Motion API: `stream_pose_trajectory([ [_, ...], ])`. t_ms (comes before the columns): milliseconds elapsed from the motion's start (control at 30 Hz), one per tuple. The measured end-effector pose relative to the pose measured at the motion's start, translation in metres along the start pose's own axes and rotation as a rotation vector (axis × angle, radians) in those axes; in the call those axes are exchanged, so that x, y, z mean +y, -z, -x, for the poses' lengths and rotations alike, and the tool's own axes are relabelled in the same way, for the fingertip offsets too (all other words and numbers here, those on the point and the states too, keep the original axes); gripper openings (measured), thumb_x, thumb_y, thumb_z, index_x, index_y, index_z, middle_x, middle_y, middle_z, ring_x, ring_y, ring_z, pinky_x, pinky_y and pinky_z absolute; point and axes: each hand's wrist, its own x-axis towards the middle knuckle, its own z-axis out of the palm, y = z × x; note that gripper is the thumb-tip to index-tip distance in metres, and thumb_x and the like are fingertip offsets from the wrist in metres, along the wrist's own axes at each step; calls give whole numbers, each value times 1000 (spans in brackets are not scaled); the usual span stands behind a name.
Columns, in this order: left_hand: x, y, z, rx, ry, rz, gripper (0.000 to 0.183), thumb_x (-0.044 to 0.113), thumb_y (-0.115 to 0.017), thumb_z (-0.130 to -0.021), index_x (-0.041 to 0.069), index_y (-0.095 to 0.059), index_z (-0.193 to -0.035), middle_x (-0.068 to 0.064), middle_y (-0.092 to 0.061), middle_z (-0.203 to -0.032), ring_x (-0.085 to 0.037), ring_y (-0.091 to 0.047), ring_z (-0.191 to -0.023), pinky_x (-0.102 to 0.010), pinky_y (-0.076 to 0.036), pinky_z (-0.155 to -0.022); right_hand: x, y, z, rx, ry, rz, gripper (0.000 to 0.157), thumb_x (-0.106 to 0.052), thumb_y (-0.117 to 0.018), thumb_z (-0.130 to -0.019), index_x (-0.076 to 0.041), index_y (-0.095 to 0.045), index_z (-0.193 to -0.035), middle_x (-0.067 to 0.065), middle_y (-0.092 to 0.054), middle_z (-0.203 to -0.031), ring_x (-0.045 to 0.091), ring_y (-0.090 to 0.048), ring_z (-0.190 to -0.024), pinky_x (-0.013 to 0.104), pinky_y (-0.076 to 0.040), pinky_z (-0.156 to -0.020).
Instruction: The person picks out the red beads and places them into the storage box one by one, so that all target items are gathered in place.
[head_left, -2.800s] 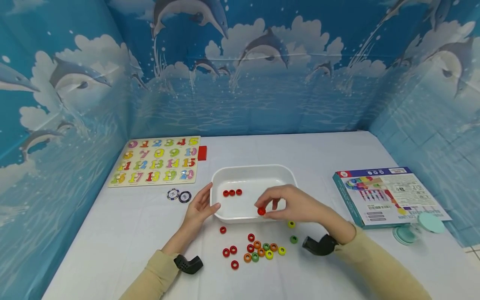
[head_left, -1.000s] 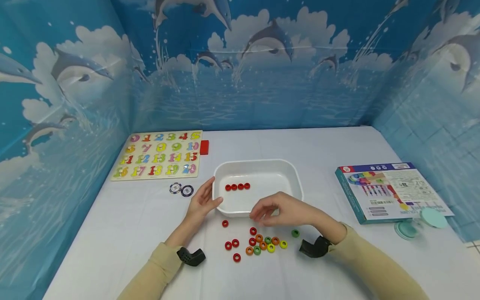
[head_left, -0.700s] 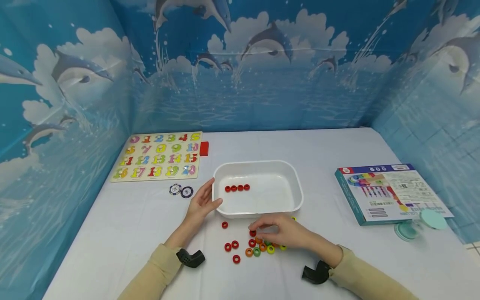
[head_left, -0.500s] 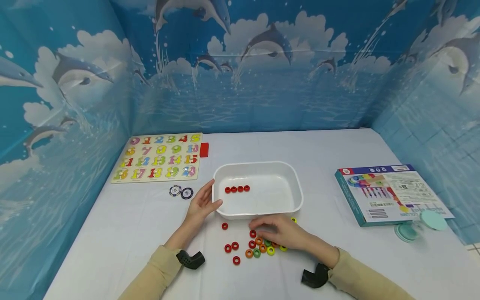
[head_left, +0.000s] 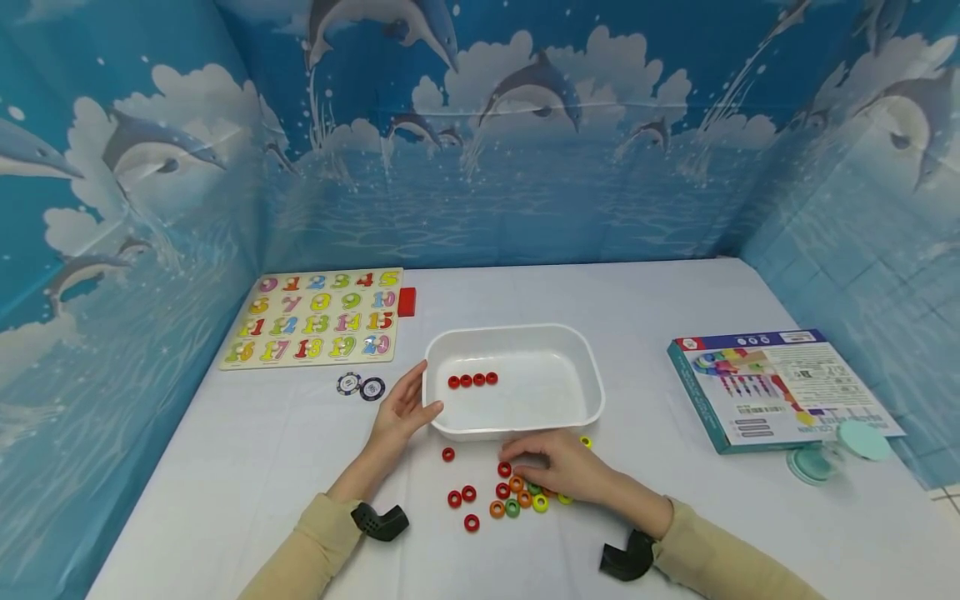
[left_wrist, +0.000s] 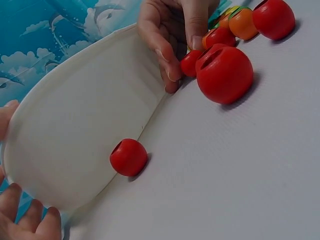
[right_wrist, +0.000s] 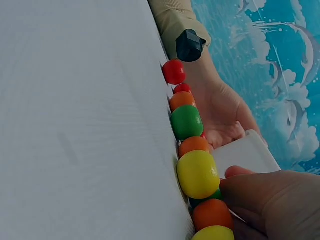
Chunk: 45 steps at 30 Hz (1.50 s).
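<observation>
- A red bead [head_left: 505, 471] sits on the white tabletop [head_left: 262, 508], just outside the tray's near wall, between the thumb and forefinger of a person's right hand [head_left: 566, 467].
- Those two fingers pinch the bead: forefinger on its far side, thumb to its right.
- Red, orange, green and yellow beads [head_left: 540, 504] cluster beside and partly under that hand; more red ones lie to its left.
- The left hand [head_left: 400, 417] grips the left end of a white tray [head_left: 540, 392], thumb over the rim, fingers along the outer wall.
- Inside the tray, four red beads [head_left: 467, 382] line up in a row.
- Left of the tray, two chips [head_left: 372, 388] touch, their markings too small for me to read.
- Beyond them, a number board [head_left: 307, 321] reads 0 to 20, a red block [head_left: 407, 302] against its edge.
- At right lies a teal-edged box [head_left: 780, 387], with a barcode and print too blurred to make out.
</observation>
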Motion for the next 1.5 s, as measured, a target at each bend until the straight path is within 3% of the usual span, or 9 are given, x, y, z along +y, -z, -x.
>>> stream_pose_trajectory([
  [300,1,-1,-1,-8,0,-12,66,6,-64,-81,12,-31,-138,-6,-27,-143,-18,-24,-130,-19,-29,-101,1,-1,1,16,32,34,23,-17,-72,-76,-20,-67,-98,-13,-62,-97,5,-55,-92,24,-49,-82],
  [500,3,-2,-2,-4,-2,-21,68,9,-65,-81,11,-29,-139,-7,-26,-144,-20,-24,-130,-23,-28,-102,-9,6,0,-5,-4,109,21,-23,-72,-75,-22,-67,-96,-17,-62,-94,2,-56,-89,22,-49,-78],
  [667,4,-2,-3,5,2,-18,68,9,-65,-81,13,-30,-138,-7,-26,-144,-20,-24,-130,-22,-27,-102,-39,34,-5,-92,-14,88,18,-23,-70,-78,-25,-66,-95,-18,-61,-91,1,-56,-80,24,-51,-71],
  [833,5,0,-5,14,-1,-11,68,9,-65,-81,11,-30,-138,-7,-26,-144,-19,-24,-130,-25,-27,-103,-52,80,-37,-139,44,-6,19,-23,-69,-78,-21,-65,-97,-13,-62,-93,8,-58,-86,31,-52,-76],
  [967,4,1,-5,15,3,3,67,9,-65,-81,13,-31,-138,-6,-27,-144,-16,-25,-130,-24,-28,-102,-35,112,-77,-171,-7,-95,25,-19,-70,-77,-10,-64,-100,-4,-62,-95,15,-60,-87,32,-52,-79],
  [1067,2,0,-4,23,21,4,66,10,-66,-80,17,-34,-137,-1,-29,-142,-12,-27,-128,-19,-29,-100,-10,120,-102,-213,-89,-149,30,-14,-71,-76,-2,-62,-102,2,-63,-95,16,-60,-86,31,-52,-78],
  [1200,-2,-1,-3,18,16,1,67,9,-66,-80,16,-32,-137,-2,-29,-143,-14,-27,-129,-18,-30,-99,22,111,-121,-284,-218,-139,30,-8,-71,-75,0,-62,-102,3,-64,-93,16,-60,-83,28,-53,-74],
  [1333,-15,2,-6,12,6,6,68,9,-66,-80,14,-31,-138,-4,-27,-143,-17,-26,-130,-19,-30,-100,44,97,-126,-329,-327,-69,23,-7,-72,-73,-8,-65,-95,0,-64,-87,17,-59,-78,28,-52,-70],
  [1500,-25,6,-8,19,-18,7,68,15,-68,-78,19,-34,-137,-1,-29,-142,-16,-27,-129,-19,-30,-100,53,88,-126,-334,-356,-7,20,-9,-74,-71,-14,-65,-89,-2,-63,-84,16,-58,-75,28,-51,-68],
])
